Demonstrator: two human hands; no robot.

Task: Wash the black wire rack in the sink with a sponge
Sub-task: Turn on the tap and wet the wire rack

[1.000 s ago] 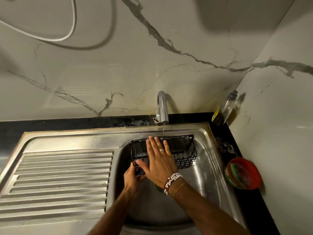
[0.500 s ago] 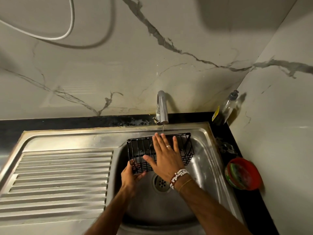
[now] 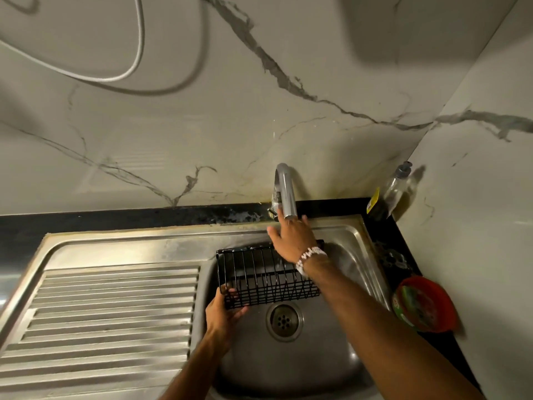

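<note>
We face a veined marble wall [image 3: 202,125] meeting a side wall [image 3: 476,226] at right, white cable [image 3: 140,39] looping across, black counter [image 3: 115,223] below.

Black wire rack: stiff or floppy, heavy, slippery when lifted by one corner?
Likely stiff: the black wire rack holds its box shape with only the left hand gripping a corner. Probably light: mostly open thin wire. Possibly slick, being in the sink below the faucet.
</note>
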